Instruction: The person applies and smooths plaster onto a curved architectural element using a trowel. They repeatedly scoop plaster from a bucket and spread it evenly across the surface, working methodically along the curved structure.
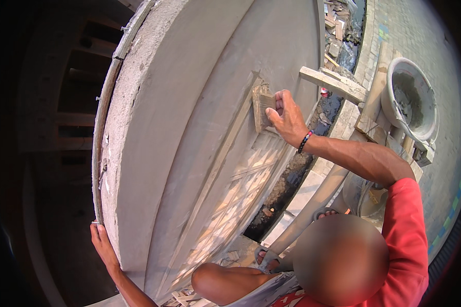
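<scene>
My right hand [288, 117], a beaded bracelet at its wrist, is closed round a small wooden float [261, 105]. The float's face lies against the grey plastered wall [230, 77], beside a long raised ridge [220, 153]. Over at the left, my left hand [104, 244] grips the wall's outer edge, its fingers at the lower end of a thin wooden strip [103, 112]. Nails stick out along that strip. Rough cement [133, 66] shows between the strip and the smoother face.
A bucket of grey mortar [410, 100] stands on scaffold planks [338, 84] at the right. Below them is another bucket [363, 194]. A dark water channel [287, 199] runs beside the wall, with rubble [338, 30] farther off. My sandalled feet [266, 260] rest by a scaffold pole [312, 199].
</scene>
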The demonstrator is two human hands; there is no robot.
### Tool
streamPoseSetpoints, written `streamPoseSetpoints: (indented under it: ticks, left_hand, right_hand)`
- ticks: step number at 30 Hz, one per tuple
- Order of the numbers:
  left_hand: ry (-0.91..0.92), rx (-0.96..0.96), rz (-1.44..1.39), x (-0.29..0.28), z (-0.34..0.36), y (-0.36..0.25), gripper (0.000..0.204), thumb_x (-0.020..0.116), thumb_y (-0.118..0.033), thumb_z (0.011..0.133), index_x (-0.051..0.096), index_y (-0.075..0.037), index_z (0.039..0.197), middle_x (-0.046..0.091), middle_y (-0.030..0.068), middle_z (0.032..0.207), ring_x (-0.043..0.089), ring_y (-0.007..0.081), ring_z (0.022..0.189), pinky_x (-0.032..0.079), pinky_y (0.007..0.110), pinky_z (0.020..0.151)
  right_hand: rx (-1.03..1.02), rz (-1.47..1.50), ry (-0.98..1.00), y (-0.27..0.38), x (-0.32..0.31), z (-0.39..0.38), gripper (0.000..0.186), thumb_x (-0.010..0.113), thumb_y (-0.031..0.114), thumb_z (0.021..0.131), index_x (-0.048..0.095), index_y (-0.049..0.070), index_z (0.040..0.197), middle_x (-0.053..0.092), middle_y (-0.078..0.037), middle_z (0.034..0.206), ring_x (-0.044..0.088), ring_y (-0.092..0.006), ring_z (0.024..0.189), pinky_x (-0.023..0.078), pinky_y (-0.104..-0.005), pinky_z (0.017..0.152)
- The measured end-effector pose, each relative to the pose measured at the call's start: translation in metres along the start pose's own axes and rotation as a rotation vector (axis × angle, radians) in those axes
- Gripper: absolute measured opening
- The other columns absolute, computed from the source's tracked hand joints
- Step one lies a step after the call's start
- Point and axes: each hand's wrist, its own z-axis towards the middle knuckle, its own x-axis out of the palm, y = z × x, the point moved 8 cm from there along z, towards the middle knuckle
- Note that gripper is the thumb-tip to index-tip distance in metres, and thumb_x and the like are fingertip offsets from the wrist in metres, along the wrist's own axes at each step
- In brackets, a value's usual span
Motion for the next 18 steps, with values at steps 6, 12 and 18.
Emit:
streamPoseSetpoints:
  ticks: [6, 12, 18]
  left_hand:
    - [-0.026, -0.001, 0.015, -0.001, 0.0, 0.0, 0.032, 0.043, -0.031, 0.107, 0.053, 0.0, 0.107, 0.051, 0.0067, 0.092, 0.046, 0.0162, 0.089, 0.041, 0.032, 0.085]
    - [-0.006, -0.014, -0.015, 0.0, 0.001, 0.001, 0.034, 0.044, -0.033, 0.107, 0.052, 0.0, 0.107, 0.051, 0.0071, 0.091, 0.045, 0.0168, 0.089, 0.041, 0.032, 0.085]
    - [-0.011, 0.001, 0.011, -0.001, 0.001, 0.004, 0.035, 0.046, -0.035, 0.107, 0.052, -0.001, 0.105, 0.05, 0.0073, 0.092, 0.045, 0.0179, 0.089, 0.04, 0.033, 0.086]
  right_hand:
    - [-0.004, 0.063, 0.092, 0.006, 0.005, -0.024, 0.035, 0.063, 0.012, 0.094, 0.044, -0.003, 0.119, 0.065, -0.017, 0.098, 0.066, -0.0221, 0.087, 0.055, -0.0378, 0.079]
    - [0.165, 0.163, -0.047, -0.001, -0.002, 0.006, 0.034, 0.063, 0.012, 0.093, 0.047, -0.004, 0.118, 0.065, -0.016, 0.096, 0.066, -0.0218, 0.087, 0.057, -0.0358, 0.074]
    - [0.04, 0.014, 0.119, 0.003, -0.009, -0.022, 0.032, 0.064, 0.012, 0.091, 0.051, -0.004, 0.116, 0.066, -0.016, 0.09, 0.067, -0.0243, 0.088, 0.054, -0.0378, 0.078]
